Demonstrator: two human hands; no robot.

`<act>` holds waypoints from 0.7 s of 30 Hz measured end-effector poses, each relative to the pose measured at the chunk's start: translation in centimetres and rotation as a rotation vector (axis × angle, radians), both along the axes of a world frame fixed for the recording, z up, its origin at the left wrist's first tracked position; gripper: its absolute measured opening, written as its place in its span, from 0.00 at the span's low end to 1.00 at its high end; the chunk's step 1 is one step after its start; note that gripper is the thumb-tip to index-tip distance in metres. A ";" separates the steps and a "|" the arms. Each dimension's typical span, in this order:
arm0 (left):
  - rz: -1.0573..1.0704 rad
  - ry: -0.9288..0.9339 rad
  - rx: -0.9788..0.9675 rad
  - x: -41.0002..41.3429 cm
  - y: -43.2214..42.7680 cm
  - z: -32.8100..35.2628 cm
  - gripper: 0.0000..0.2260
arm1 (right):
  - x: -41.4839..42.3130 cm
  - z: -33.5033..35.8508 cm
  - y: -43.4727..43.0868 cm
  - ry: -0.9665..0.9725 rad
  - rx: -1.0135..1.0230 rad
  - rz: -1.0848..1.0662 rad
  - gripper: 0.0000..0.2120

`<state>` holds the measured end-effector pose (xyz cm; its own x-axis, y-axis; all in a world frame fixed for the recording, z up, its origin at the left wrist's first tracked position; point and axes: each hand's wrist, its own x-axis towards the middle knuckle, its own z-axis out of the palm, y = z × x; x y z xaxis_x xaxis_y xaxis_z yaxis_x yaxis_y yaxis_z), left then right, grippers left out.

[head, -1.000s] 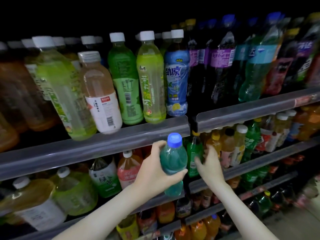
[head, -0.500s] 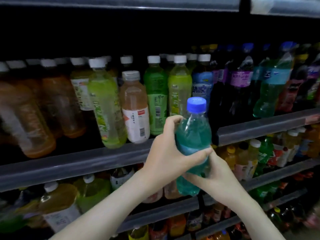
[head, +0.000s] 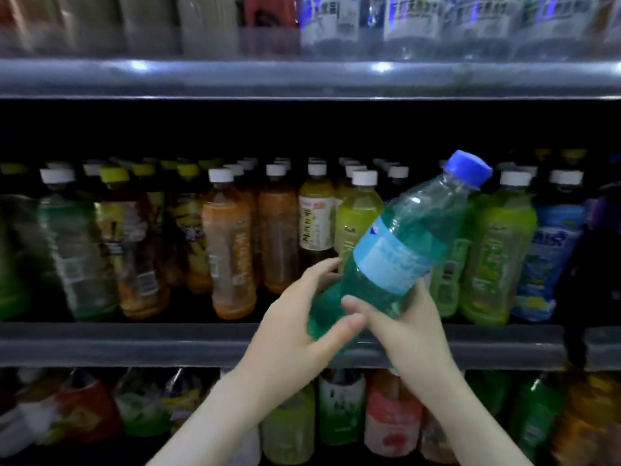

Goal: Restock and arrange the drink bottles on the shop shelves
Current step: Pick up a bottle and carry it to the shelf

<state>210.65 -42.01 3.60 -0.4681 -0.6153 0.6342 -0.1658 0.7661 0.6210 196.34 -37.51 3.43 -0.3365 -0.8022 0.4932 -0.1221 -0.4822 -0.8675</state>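
Note:
A teal drink bottle (head: 403, 243) with a blue cap and pale blue label is tilted with its cap up and to the right, in front of the middle shelf. My left hand (head: 295, 321) grips its lower part from the left, thumb across the front. My right hand (head: 403, 324) holds its base from the right and below. Behind it stand rows of orange, yellow and green tea bottles (head: 232, 243) with white caps.
The middle shelf's grey front rail (head: 117, 344) runs across below the bottles. An upper shelf rail (head: 302, 79) carries clear water bottles (head: 403, 18). Blue-labelled bottles (head: 551, 250) stand at the right. A lower shelf holds more green and red-labelled bottles (head: 393, 415).
The bottle has risen from the lower shelf level up to the middle shelf and tipped to the right. My right hand came onto its base. The view has turned upward.

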 end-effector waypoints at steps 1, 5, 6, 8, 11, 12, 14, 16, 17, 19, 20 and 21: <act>-0.002 -0.041 0.003 0.5 -0.3 0.1 0.25 | 0.6 0.2 -0.7 0.004 0.006 0.023 0.25; 0.102 -0.205 -0.003 2.6 -1.9 1.2 0.35 | 2.8 0.4 -2.8 0.052 0.031 0.058 0.27; 0.146 -0.266 -0.038 3.0 -2.2 1.4 0.37 | 3.2 0.4 -3.1 0.078 0.035 0.065 0.28; 0.226 -0.299 -0.110 3.5 -2.6 1.7 0.40 | 3.8 0.4 -3.7 0.147 0.038 0.082 0.29; 0.224 -0.197 -0.100 3.8 -3.3 1.5 0.39 | 3.9 1.5 -3.7 0.247 0.055 0.103 0.25; 0.209 -0.148 -0.061 3.7 -3.5 1.3 0.38 | 3.7 2.0 -3.6 0.280 0.040 0.117 0.21; 0.208 -0.045 0.020 3.5 -4.1 0.7 0.39 | 2.9 2.9 -3.4 0.386 -0.074 -0.032 0.15; 0.242 0.042 0.063 3.2 -4.7 0.4 0.40 | 1.6 3.4 -4.1 0.607 -0.234 -0.467 0.20; 0.250 0.084 0.080 3.0 -5.1 0.3 0.40 | 0.8 3.4 -4.7 0.754 -0.273 -0.693 0.24; 0.248 0.152 0.112 2.8 -5.7 0.2 0.40 | 0.1 3.5 -6.1 0.950 -0.191 -0.968 0.33; 0.247 0.172 0.121 2.7 -5.9 0.2 0.40 | 0.0 3.4 -6.7 1.005 -0.119 -1.011 0.37; 0.247 0.186 0.126 2.6 -6.0 0.3 0.40 | 0.0 3.2 -7.4 1.051 -0.061 -1.032 0.41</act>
<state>213.22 -48.03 3.87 -0.1786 -0.7749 0.6064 -0.2119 0.6321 0.7453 196.38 -44.96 6.62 -0.2074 -0.4044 0.8908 -0.9734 0.1757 -0.1469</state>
